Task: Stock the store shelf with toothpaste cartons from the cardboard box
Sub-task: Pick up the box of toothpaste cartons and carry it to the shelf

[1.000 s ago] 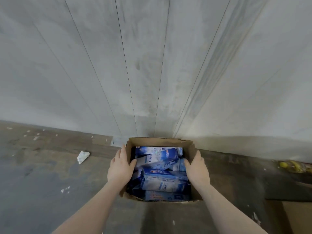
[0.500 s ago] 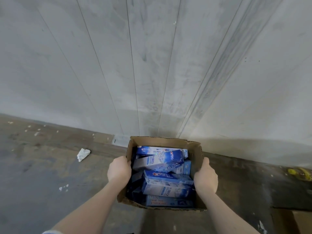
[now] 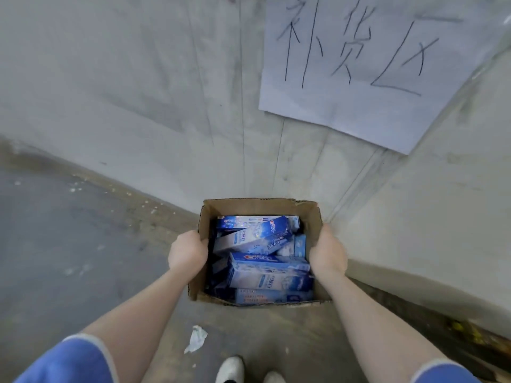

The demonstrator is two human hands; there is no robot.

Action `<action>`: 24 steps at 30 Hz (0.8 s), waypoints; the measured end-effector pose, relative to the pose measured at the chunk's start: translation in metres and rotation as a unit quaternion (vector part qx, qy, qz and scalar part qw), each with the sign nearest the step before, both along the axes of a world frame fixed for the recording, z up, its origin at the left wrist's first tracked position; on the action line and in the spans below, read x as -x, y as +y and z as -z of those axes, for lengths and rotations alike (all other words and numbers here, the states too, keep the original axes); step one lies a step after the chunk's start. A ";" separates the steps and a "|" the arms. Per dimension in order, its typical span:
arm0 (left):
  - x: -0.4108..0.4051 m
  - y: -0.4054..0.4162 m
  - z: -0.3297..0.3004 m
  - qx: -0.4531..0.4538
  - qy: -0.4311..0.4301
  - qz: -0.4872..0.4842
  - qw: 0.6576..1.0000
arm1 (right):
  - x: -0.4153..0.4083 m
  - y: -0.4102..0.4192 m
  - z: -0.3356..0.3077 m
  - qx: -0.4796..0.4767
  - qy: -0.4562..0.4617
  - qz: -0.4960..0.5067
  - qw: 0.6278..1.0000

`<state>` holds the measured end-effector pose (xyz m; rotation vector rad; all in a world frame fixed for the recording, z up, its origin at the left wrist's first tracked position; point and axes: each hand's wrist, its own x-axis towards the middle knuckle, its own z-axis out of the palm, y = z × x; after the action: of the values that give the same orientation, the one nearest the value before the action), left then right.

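Two hands carry the cardboard box [image 3: 260,208], seen from the head camera just below frame centre: the left hand [image 3: 188,252] grips its nine o'clock wall, the right hand [image 3: 327,254] its three o'clock wall, fingers curled over the rims. Toothpaste cartons [image 3: 265,272] lie jumbled inside. At one o'clock a handwritten paper sign [image 3: 359,64] hangs on the wall [image 3: 124,78]; at six o'clock, white shoes [image 3: 231,369] and a crumpled scrap [image 3: 197,338].

Matt brown cardboard box [image 3: 260,208], edges rough; glossy printed cartons [image 3: 269,275] inside; dull, scuffed concrete floor [image 3: 69,244]; thin white paper sign [image 3: 359,64] on the wall.
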<state>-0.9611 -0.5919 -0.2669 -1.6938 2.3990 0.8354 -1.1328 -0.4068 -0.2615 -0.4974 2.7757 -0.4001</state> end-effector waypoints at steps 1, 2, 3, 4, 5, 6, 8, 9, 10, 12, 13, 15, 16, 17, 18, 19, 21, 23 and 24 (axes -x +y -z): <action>-0.008 -0.002 -0.025 0.005 0.003 -0.009 1.000 | -0.004 -0.007 -0.023 0.009 0.002 -0.010 1.000; -0.016 -0.004 -0.047 0.012 0.003 -0.016 1.000 | -0.007 -0.014 -0.045 0.015 0.003 -0.021 1.000; -0.024 -0.006 -0.069 0.019 0.000 -0.025 1.000 | -0.011 -0.021 -0.066 0.024 0.005 -0.035 0.999; -0.032 -0.009 -0.089 0.025 -0.004 -0.034 0.999 | -0.015 -0.027 -0.086 0.029 0.004 -0.047 0.998; -0.040 -0.012 -0.107 0.029 -0.006 -0.044 0.999 | -0.018 -0.033 -0.104 0.034 0.003 -0.059 0.998; -0.048 -0.015 -0.123 0.034 -0.006 -0.054 0.998 | -0.021 -0.040 -0.121 0.033 0.000 -0.070 0.997; -0.066 -0.021 -0.148 0.044 -0.003 -0.072 0.996 | -0.027 -0.055 -0.149 0.038 -0.003 -0.096 0.995; -0.076 -0.025 -0.158 0.048 -0.002 -0.083 0.995 | -0.031 -0.063 -0.160 0.043 -0.001 -0.111 0.993; -0.084 -0.029 -0.166 0.051 -0.002 -0.094 0.994 | -0.035 -0.071 -0.169 0.045 0.001 -0.124 0.991; -0.101 -0.035 -0.180 0.055 -0.004 -0.119 0.991 | -0.043 -0.086 -0.184 0.041 0.008 -0.147 0.988; -0.110 -0.037 -0.185 0.057 -0.004 -0.132 0.990 | -0.047 -0.093 -0.190 0.037 0.011 -0.159 0.987; -0.127 -0.039 -0.192 0.057 -0.001 -0.156 0.986 | -0.056 -0.109 -0.198 0.035 0.019 -0.184 0.982; -0.136 -0.039 -0.195 0.056 0.001 -0.171 0.984 | -0.061 -0.117 -0.200 0.035 0.023 -0.198 0.979; -0.145 -0.040 -0.196 0.051 0.001 -0.188 0.981 | -0.067 -0.126 -0.202 0.033 0.024 -0.212 0.976; -0.154 -0.041 -0.196 0.046 0.002 -0.206 0.978 | -0.073 -0.133 -0.202 0.031 0.023 -0.225 0.974; -0.163 -0.043 -0.195 0.043 0.004 -0.220 0.974 | -0.079 -0.142 -0.201 0.033 0.019 -0.236 0.971; -0.180 -0.052 -0.192 0.044 0.009 -0.241 0.969 | -0.088 -0.163 -0.198 0.037 0.012 -0.260 0.965; -0.194 -0.066 -0.190 0.044 0.009 -0.258 0.965 | -0.097 -0.188 -0.196 0.034 0.013 -0.278 0.960; -0.201 -0.074 -0.190 0.043 0.009 -0.269 0.962 | -0.102 -0.202 -0.195 0.029 0.017 -0.285 0.958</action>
<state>-0.7606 -0.6660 -0.0770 -2.4338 2.0227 0.8057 -1.0305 -0.6084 -0.0665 -1.2791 2.4955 -0.3339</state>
